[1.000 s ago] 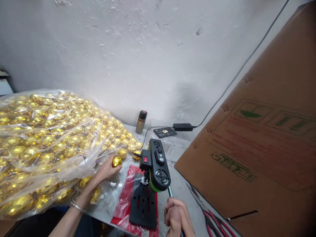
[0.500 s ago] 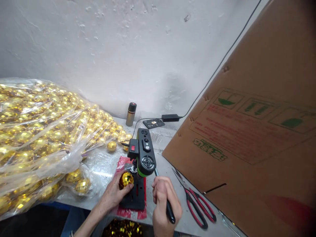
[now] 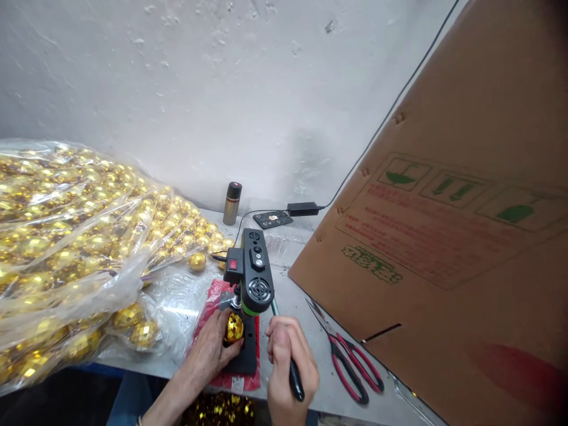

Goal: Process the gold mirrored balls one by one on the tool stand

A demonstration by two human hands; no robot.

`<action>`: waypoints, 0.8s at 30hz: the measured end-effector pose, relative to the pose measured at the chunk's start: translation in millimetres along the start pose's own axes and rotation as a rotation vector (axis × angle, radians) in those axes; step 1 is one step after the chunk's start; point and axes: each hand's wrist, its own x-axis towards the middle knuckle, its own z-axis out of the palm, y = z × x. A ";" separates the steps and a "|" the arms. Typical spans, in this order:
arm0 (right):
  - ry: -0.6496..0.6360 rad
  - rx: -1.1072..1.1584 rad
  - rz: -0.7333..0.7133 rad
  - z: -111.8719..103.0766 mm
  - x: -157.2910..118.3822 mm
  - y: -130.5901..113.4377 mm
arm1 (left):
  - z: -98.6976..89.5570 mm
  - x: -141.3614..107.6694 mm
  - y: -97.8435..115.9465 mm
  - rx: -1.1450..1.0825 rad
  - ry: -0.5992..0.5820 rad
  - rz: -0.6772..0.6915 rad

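Note:
A shiny gold mirror-tiled ball (image 3: 235,328) is held by my left hand (image 3: 212,344), its thumb and fingers curled round it. The ball sits over the black base (image 3: 248,355) of a small bench drill press (image 3: 257,269), just under the front of its head. My right hand (image 3: 290,367) is closed round the black-ended lever (image 3: 296,381) at the press's right side. Whatever tip points down from the head is hidden from above. Red plastic wrapping (image 3: 213,305) lies beneath the base.
Clear bags of gold balls (image 3: 80,236) fill the left side. One loose ball (image 3: 197,261) lies near the press. Red-handled scissors (image 3: 350,361) rest at right, beside a large cardboard box (image 3: 435,236). A bottle (image 3: 232,203), a phone (image 3: 273,219) and a power adapter (image 3: 304,209) stand behind.
In my left hand the ball has turned and shifted slightly right under the press head. My right hand keeps its grip on the lever. The whole view has moved a little.

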 end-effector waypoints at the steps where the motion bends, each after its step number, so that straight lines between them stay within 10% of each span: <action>1: 0.002 -0.001 0.003 0.2 -0.2 -0.2 | 0.7 -0.5 -1.6 0.004 -0.004 0.010; 24: 0.021 -0.031 0.053 1.6 -42.6 29.8 | 12.7 7.6 4.2 0.058 0.003 0.039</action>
